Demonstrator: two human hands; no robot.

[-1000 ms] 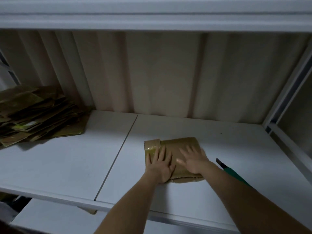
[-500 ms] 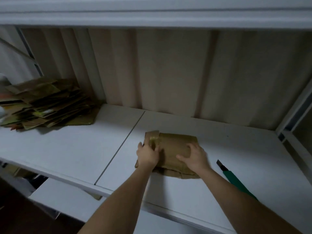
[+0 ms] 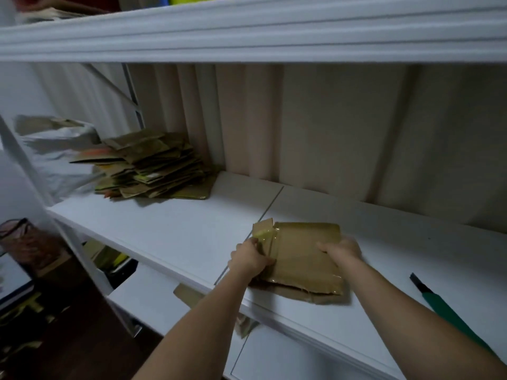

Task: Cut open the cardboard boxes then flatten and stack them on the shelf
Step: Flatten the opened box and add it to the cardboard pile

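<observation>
A flattened brown cardboard box [image 3: 301, 253] with shiny tape lies on the white shelf [image 3: 170, 231], near its front edge. My left hand [image 3: 251, 259] grips the box's left edge, fingers curled round it. My right hand [image 3: 341, 249] holds the box's right side with the thumb on top. A pile of flattened cardboard boxes [image 3: 148, 165] sits at the far left of the same shelf, against the back. A green-handled cutter [image 3: 439, 303] with its dark blade out lies on the shelf to the right of my right arm.
An upper shelf board [image 3: 247, 31] hangs overhead. A beige curtain-like wall [image 3: 329, 133] closes the back. White metal uprights [image 3: 24, 165] stand at the left. A lower shelf [image 3: 153, 297] and cluttered floor items [image 3: 30, 248] lie below left.
Both hands went from pressing flat on the box to gripping its left and right sides. The view swung so the pile at the left shows more fully.
</observation>
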